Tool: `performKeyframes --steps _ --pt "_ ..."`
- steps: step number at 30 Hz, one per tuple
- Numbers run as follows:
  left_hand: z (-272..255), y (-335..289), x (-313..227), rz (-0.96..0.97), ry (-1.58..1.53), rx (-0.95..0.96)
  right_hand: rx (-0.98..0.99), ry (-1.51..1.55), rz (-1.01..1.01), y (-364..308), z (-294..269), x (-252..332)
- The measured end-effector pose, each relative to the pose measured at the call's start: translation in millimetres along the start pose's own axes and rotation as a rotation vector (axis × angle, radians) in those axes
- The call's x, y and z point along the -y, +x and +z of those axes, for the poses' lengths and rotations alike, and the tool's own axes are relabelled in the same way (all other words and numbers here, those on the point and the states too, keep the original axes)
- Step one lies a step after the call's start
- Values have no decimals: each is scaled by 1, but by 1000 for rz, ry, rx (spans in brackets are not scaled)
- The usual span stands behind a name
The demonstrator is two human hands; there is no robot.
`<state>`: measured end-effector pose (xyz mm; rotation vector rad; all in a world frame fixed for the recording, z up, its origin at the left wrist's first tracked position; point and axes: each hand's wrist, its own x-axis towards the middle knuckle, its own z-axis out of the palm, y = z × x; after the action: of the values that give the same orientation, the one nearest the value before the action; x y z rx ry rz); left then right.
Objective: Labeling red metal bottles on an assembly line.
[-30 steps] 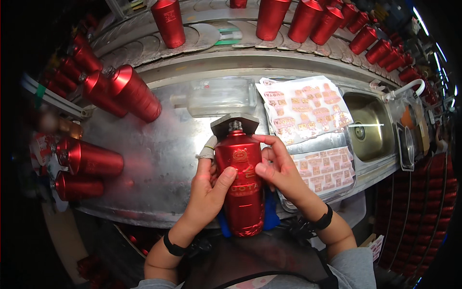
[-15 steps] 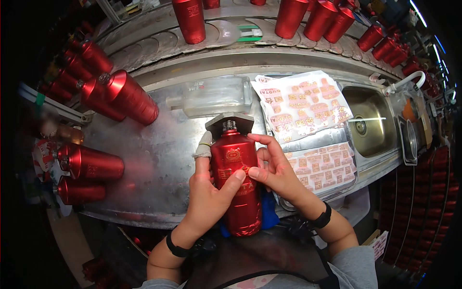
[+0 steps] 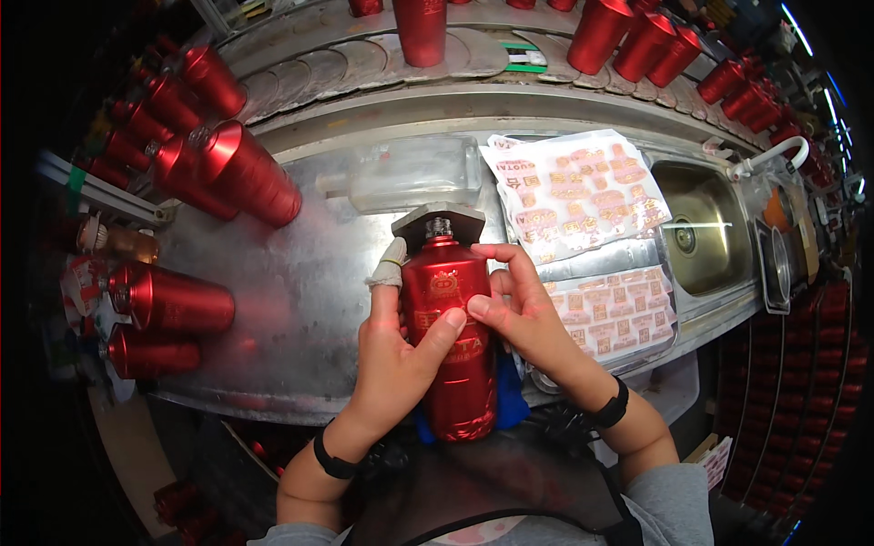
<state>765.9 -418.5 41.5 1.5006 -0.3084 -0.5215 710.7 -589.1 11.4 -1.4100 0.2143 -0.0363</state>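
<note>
A glossy red bottle (image 3: 455,378) with a bare threaded neck and gold decoration lies in front of me, its neck pointing away. My left hand (image 3: 393,332) is wrapped along its left side, thumb pressing on the gold marking. A pale cloth cover sits on one of that hand's fingers. On the other side, my right hand (image 3: 528,318) holds the bottle with its thumb on the front and its index finger near the shoulder. Beyond the neck is a dark angled holder (image 3: 469,223); a blue cloth (image 3: 512,391) shows under the bottle.
Sheets of gold-and-red stickers (image 3: 574,191) lie right of the bottle, beside a steel sink (image 3: 696,227). A clear rectangular container (image 3: 414,173) rests behind the holder. More red bottles (image 3: 250,173) stand at left. A conveyor (image 3: 473,55) carrying red bottles curves along the back.
Bottles on the conveyor have shifted to the right. My right thumb has moved slightly up the bottle's front, while both hands keep their hold on it.
</note>
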Motion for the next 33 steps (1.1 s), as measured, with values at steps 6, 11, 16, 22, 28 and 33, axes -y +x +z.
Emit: performKeyframes --steps 6,11,16,22,28,33 --pt "-11 -11 14 -24 -304 -34 19 115 189 -19 0 16" --pt "-20 -23 22 -187 -321 139 37 23 114 -30 2 0" --pt "-24 -21 21 -171 -346 162 42 26 129 -27 3 2" --pt "-19 -22 15 -166 -270 147 17 -61 135 -26 10 5" --pt "-25 -21 20 -180 -325 155 17 -20 135 -26 8 3" --pt "-31 -21 28 -163 -387 200 27 63 156 -27 5 5"
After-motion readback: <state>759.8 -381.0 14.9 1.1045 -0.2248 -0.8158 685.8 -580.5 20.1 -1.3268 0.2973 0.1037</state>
